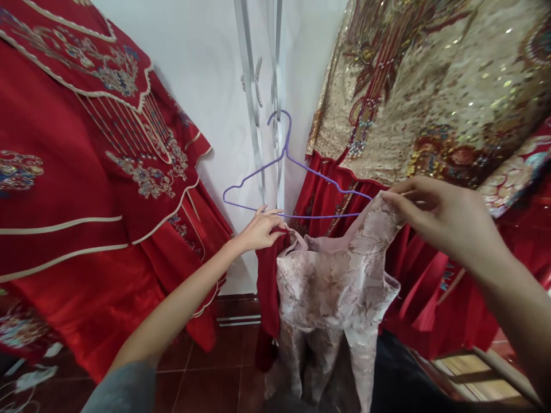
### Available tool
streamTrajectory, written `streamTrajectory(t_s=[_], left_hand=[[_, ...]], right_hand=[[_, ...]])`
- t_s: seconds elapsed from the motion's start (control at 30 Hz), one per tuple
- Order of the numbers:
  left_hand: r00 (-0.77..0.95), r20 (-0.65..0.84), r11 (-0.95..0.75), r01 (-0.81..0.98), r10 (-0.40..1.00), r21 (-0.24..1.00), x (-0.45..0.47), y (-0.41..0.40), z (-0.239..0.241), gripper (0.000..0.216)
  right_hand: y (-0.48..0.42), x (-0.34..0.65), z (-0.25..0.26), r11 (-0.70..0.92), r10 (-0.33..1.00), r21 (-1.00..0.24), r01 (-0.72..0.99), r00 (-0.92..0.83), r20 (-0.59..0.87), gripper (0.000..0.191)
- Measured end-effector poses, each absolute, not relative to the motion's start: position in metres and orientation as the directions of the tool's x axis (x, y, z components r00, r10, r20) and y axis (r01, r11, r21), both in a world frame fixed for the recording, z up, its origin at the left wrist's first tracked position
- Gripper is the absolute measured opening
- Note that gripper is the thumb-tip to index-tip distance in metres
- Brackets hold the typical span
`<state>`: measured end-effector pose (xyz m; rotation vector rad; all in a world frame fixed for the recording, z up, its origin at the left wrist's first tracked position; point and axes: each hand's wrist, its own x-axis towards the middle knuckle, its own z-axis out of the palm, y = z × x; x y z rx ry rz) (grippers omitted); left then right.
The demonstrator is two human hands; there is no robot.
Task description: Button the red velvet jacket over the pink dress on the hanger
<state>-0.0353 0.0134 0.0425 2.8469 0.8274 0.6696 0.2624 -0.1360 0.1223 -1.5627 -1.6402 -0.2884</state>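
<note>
A pale pink patterned dress (pixel 331 281) hangs between my two hands, its neckline uppermost. My right hand (pixel 439 212) pinches its right shoulder strap, which covers the right end of a purple hanger (pixel 253 173). On the other side, my left hand (pixel 262 229) closes its thumb and finger on the dress's left strap, just below the hanger's lower bar. Some of the left fingers lie against that bar. The hanger's left end is bare, and its hook hangs on a silver metal rack (pixel 249 69).
Embroidered red garments (pixel 94 149) hang at the left. A gold sequined garment (pixel 400 103) and red pleated cloth (pixel 318 183) hang at the right, close behind my right hand. White cables (pixel 32 378) lie at lower left on the dark red tiled floor (pixel 210 384).
</note>
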Motion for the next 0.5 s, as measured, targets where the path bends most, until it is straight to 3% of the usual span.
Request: streamTrajectory(t_s=[0.2, 0.5], left_hand=[[0.732, 0.434, -0.851, 0.454, 0.526, 0.265, -0.056, 0.011, 0.045, 0.004], [0.754, 0.435, -0.870, 0.418, 0.492, 0.260, -0.051, 0.002, 0.046, 0.005]], right_hand=[[-0.134, 0.296, 0.126, 0.014, 0.630, -0.301, 0.954, 0.225, 0.744, 0.024], [-0.120, 0.291, 0.133, 0.020, 0.642, -0.331, 0.943, 0.242, 0.727, 0.025]])
